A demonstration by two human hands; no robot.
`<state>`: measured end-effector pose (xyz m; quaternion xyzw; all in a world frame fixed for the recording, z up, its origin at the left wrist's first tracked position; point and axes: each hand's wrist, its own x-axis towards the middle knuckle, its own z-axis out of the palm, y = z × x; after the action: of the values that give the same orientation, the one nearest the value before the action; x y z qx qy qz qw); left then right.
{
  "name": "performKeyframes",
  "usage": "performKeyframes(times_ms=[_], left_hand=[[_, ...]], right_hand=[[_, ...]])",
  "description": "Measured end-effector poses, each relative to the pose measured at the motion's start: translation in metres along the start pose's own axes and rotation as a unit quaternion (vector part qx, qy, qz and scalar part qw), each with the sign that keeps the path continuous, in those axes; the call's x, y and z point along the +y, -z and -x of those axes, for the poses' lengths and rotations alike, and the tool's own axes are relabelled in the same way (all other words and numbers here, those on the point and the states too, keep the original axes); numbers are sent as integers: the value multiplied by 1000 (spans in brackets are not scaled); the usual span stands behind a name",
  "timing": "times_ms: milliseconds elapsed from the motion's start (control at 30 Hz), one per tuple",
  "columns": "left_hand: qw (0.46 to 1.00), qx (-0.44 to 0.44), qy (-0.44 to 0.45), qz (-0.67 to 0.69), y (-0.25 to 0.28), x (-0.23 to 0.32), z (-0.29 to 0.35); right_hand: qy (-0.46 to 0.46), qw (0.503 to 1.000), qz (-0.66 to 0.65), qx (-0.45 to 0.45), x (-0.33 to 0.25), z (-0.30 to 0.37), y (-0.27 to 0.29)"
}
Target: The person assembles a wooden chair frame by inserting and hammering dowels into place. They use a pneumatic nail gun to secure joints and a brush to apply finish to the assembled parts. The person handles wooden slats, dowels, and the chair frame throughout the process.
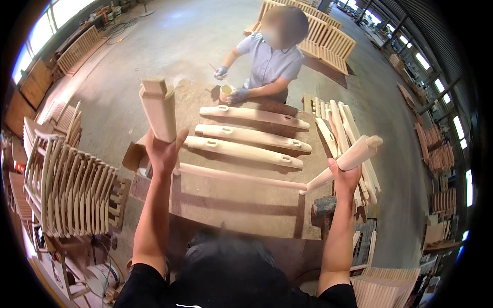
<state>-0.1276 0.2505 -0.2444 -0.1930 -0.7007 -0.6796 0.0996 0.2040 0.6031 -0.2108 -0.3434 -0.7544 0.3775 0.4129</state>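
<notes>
Over the flat brown worktable (241,226), a slim pale wooden rail (241,176) runs nine-to-three o'clock between the left hand (163,151) and right hand (346,179), each grasping a thick pale wooden post (158,110).

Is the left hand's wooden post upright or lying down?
Upright, it seems: the wooden post rises toward the camera above the left hand.

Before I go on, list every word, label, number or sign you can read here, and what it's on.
No text is legible.
White bucket, lower left: coloured printing, too small and blurred to read.
Black shirt: a white mark cut off by the picture's lower edge; can't tell if it is lettering.
Wooden posts in both hands: no lettering visible.
</notes>
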Motion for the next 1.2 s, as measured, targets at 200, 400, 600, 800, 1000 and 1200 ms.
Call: performKeyframes(times_ms=[200,400,600,800,1000,1200], left_hand=[[977,50,-172,-114,10,15,4],[939,-79,-330,-53,-25,39,66],[988,-47,136,59,-131,-61,73],[728,38,625,280,-210,-206,93],[675,99,704,195,-259,-233,98],[669,145,687,244,-270,-252,104]], right_hand=[[54,993,-93,49,-42,-11,-14],[99,989,-27,105,-26,-28,-25],[90,987,-69,117,-31,-13,-26],[127,982,-72,118,-26,-6,-24],[167,975,-35,145,-23,-3,-23],[176,969,-46,164,-25,-5,-28]])
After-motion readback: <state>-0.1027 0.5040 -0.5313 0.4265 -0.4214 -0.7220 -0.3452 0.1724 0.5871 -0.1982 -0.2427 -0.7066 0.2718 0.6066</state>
